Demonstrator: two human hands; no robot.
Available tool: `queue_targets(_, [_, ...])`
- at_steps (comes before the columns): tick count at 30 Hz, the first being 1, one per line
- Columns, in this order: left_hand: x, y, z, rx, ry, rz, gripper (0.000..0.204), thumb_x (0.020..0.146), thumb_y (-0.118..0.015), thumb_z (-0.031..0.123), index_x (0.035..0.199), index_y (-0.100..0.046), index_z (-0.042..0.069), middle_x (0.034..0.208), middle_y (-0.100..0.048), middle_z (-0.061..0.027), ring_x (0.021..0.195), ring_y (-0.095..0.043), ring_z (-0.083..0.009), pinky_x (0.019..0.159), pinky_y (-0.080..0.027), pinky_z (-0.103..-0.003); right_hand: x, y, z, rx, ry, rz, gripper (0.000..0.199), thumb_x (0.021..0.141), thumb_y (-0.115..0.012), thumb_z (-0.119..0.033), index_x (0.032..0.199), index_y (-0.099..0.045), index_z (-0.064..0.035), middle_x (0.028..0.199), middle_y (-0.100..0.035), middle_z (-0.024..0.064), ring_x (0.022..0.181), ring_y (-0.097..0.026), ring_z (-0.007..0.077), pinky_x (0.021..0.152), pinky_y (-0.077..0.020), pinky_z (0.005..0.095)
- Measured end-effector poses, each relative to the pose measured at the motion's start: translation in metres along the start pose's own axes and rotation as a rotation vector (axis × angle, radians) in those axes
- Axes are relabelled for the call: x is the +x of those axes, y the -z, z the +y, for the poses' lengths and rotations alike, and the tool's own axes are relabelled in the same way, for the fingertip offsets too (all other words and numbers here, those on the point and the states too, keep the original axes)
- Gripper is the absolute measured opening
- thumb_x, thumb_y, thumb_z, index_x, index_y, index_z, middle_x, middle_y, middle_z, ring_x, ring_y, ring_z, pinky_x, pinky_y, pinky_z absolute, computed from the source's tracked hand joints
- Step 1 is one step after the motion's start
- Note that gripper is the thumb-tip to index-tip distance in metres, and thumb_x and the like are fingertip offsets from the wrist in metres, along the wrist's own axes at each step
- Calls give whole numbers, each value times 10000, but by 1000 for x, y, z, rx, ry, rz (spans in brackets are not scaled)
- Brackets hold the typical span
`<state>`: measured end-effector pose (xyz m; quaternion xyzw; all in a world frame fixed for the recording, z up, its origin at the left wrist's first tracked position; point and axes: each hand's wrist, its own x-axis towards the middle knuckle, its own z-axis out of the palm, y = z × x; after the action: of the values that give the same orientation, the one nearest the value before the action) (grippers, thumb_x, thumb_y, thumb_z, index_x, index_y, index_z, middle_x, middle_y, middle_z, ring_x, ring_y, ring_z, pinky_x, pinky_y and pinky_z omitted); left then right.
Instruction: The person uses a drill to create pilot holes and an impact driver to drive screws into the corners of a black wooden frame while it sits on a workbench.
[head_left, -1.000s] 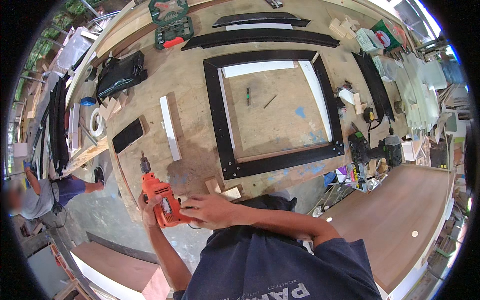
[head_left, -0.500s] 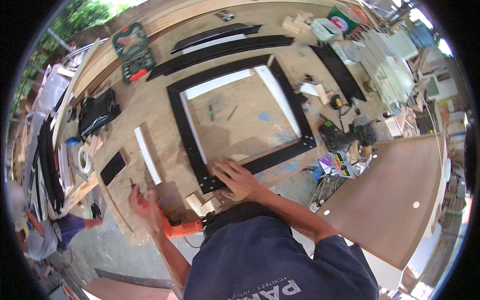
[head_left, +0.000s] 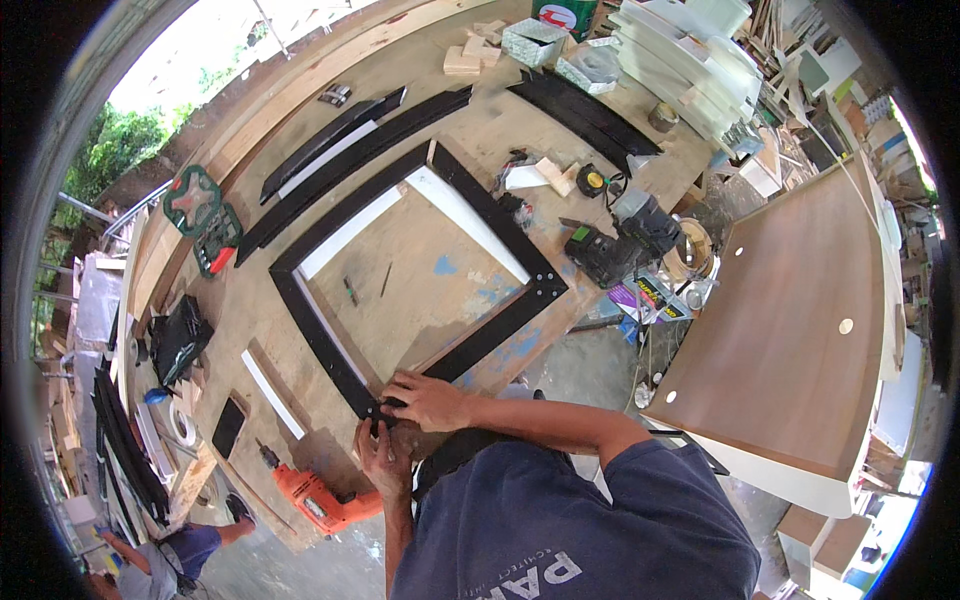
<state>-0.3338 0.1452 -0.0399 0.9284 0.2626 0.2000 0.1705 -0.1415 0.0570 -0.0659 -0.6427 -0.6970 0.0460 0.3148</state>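
A square black frame [head_left: 318, 345] with white inner edges lies flat on the worktable, its near corner against me. My right hand [head_left: 430, 402] rests over that corner with its fingers curled onto the frame's edge. Beside it my left hand [head_left: 386, 462] has its fingertips pressed together at the same corner; anything small between them is hidden. An orange power drill [head_left: 318, 500] lies on the table just left of my left hand, its bit pointing away to the left. Dark screw heads or holes dot the frame's right corner.
Left of the frame lie a white strip [head_left: 272, 393] and a black phone [head_left: 229, 428]. Black boards [head_left: 365, 165] and an open green tool case [head_left: 205, 222] sit beyond. Cordless tools [head_left: 615, 245] and a tape measure [head_left: 591, 181] stand to the right. Another person [head_left: 180, 555] is at lower left.
My left hand has left the drill and come to the frame's near corner beside my right hand. The drill stays on the table. My view has turned, shifting the scene leftward.
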Motion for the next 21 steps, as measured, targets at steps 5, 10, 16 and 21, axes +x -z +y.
queue_targets(5, [-14,-5,-15,75,-56,-15,417,831,-637,-27,1246,-673,-39,1374,-584,-258,1308,-533,-472,1081,-467,-533,12,13,-4,224,0,-34,457,752,-756,-192,1180,-705,-43,1267,-547,126,1224,-498,354,1089,-437,455])
queue_targets(10, [-17,-8,-15,74,-78,-72,445,872,-582,45,1296,-628,-82,1364,-587,-294,1335,-503,-492,1116,-424,-560,-7,62,-9,478,1,-62,371,841,-761,-216,1133,-680,-3,1242,-617,164,1229,-550,364,1072,-436,458])
queue_targets(16, [-19,-11,-9,212,-96,-26,411,946,-542,94,1315,-580,-85,1327,-587,-299,1287,-523,-499,1060,-460,-570,-36,299,-20,597,25,-96,379,931,-739,-277,1193,-674,-11,1239,-645,165,1175,-601,348,1033,-463,447])
queue_targets(21, [-8,-1,10,207,10,77,415,849,-613,-41,1262,-650,-72,1253,-622,-256,1184,-597,-420,1002,-503,-500,-59,435,62,398,-54,345,248,890,-792,-156,1073,-742,5,1023,-749,120,922,-715,280,809,-573,369])
